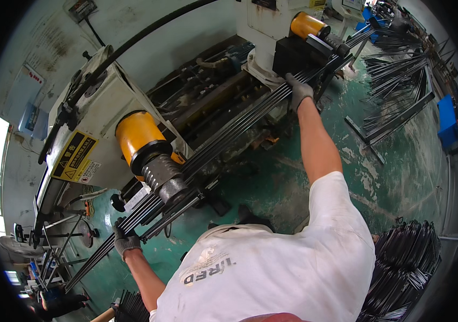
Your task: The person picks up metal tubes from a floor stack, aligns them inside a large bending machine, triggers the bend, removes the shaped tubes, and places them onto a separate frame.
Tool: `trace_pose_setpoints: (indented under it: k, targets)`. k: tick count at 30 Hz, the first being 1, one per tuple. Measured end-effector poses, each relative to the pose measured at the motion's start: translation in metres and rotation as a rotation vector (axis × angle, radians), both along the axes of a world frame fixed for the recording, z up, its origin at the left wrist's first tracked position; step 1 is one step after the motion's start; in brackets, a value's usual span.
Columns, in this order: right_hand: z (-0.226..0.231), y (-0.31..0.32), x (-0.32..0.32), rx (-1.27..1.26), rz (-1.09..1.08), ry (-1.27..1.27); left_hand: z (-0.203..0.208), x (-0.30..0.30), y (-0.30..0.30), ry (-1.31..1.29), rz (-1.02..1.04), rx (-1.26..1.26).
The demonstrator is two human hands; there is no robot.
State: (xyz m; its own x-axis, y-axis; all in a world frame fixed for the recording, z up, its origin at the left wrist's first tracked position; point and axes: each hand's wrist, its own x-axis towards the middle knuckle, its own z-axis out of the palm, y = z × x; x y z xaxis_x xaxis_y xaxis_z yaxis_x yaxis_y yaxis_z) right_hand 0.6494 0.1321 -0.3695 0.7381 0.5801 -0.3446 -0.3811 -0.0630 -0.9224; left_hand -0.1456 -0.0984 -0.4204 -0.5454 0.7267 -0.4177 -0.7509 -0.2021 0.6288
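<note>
A bundle of long, thin, dark metal bars (239, 120) runs slantwise from the lower left to the upper right, across the front of a pale machine. My left hand (127, 241), in a grey glove, is closed round the bars near their lower left part. My right arm is stretched far forward, and my right hand (299, 93), also gloved, grips the same bundle near the machine's far head. Between my hands, a yellow cylinder with a dark ribbed spindle (165, 177) stands right beside the bars. Glove and bars hide some fingertips of both hands.
A second yellow cylinder (309, 24) is on the far machine head. Heaps of dark bars lie on the green floor at the right (400, 80) and lower right (406, 263). A blue bin (447, 119) stands at the right edge. A fan (19, 246) is at the left.
</note>
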Motion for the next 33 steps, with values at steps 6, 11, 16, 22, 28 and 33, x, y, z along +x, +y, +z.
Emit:
trace_pose_setpoints:
  k: [6, 11, 16, 22, 28, 33]
  targets:
    - [-0.008, -0.026, -0.050, 0.114, 0.199, 0.199, 0.007, 0.007, -0.004, 0.020, -0.134, 0.013]
    - [0.022, -0.033, -0.054, 0.212, 0.201, 0.331, 0.010, -0.004, -0.011, -0.079, -0.156, 0.011]
    - [-0.022, -0.009, -0.021, 0.212, 0.163, 0.245, 0.015, -0.017, -0.009, -0.095, -0.060, -0.009]
    - [-0.015, 0.001, 0.006, 0.083, 0.144, 0.216, -0.001, -0.008, -0.005, -0.052, -0.223, -0.010]
    - [-0.002, -0.008, -0.001, 0.015, -0.026, 0.121, 0.009, -0.035, -0.007, -0.073, -0.093, -0.014]
    - [0.007, -0.009, -0.011, 0.070, -0.018, 0.162, -0.001, -0.065, -0.018, -0.092, 0.033, 0.002]
